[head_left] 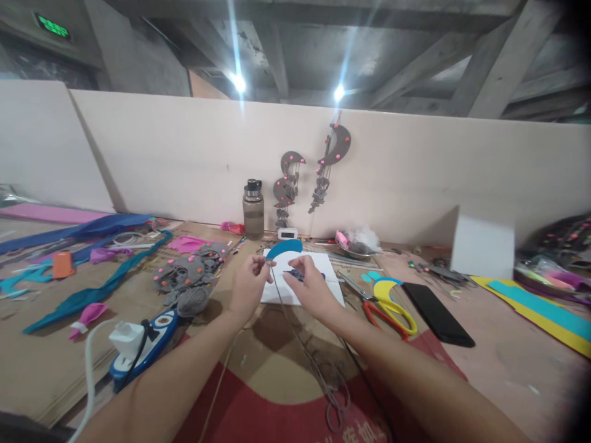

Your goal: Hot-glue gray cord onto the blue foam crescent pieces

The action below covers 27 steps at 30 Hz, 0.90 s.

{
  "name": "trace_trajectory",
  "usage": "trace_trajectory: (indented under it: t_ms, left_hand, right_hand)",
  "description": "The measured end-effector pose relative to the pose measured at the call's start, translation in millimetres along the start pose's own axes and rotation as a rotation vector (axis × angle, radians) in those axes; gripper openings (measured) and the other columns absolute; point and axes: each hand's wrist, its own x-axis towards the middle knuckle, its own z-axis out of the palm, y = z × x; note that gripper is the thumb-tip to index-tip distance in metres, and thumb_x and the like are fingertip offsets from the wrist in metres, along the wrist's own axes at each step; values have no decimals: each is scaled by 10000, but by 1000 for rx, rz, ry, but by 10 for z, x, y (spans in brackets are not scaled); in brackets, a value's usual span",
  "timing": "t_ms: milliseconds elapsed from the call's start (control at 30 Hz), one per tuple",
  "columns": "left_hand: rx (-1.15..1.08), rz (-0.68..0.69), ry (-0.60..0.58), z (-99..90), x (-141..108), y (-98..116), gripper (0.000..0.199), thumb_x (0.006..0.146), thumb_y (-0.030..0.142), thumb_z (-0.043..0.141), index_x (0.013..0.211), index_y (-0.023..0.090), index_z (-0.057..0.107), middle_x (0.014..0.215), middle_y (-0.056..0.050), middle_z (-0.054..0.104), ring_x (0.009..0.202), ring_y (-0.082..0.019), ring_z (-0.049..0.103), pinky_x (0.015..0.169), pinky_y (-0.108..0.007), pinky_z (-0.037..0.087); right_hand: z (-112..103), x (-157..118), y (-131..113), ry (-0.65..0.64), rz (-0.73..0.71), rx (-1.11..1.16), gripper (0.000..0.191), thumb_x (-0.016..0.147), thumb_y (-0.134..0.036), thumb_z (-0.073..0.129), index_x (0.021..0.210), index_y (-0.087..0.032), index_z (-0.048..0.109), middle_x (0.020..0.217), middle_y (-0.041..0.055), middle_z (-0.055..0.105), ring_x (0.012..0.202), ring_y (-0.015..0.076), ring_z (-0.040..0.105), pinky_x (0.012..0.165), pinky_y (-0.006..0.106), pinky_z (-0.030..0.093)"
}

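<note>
Grey cord (282, 303), pinched in the left hand (249, 279), slants down rightward; right hand (314, 285) half-curled, hold unclear.

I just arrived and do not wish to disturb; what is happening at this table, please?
A person's left hand pinches a thin gray cord, close to one tip of a blue crescent. The right hand is over the white paper; whether it holds anything is unclear. Scissors lie to the right, near a black phone.

Two lamps (239, 83) glare above far edge of counter (503, 369), flare streaking vertically; ceiling (309, 52) dim. Soft shadow toward near edge. Wide-angle bowing; frame's right corners black; small detail soft.
</note>
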Motion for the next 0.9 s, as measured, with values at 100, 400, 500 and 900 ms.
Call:
trace_trajectory:
  t_ms: [100,400,500,900]
  left_hand:
    - [17,38,38,-50,36,34,157,722,297,606,793,170,547,602,8,607,490,-108,536,500,-220,396]
    - [25,-12,101,-78,74,75,182,670,308,656,744,160,582,575,23,565,462,-89,473,462,-207,355]
    - [-42,-58,47,-50,55,49,196,699,332,640,762,158,576,515,43,513,439,-75,437,440,-193,325]
    - [-321,-170,-71,79,-79,146,200,709,307,649,701,147,530,474,43,504,400,-46,376,410,-188,241]
  right_hand:
    - [254,119,-82,-65,113,368,289,743,-348,582,918,-224,390,962,33,573,824,148,592,755,332,464]
    - [375,102,-147,-40,214,426,181,750,-371,553,758,-196,509,638,-49,467,501,77,385,438,202,325]
    - [313,97,-137,63,176,428,186,765,-376,545,755,-190,545,621,-51,441,532,86,349,486,218,316]
    - [318,120,-22,253,106,375,168,757,-355,557,745,-189,574,683,-26,522,634,120,416,614,250,360]
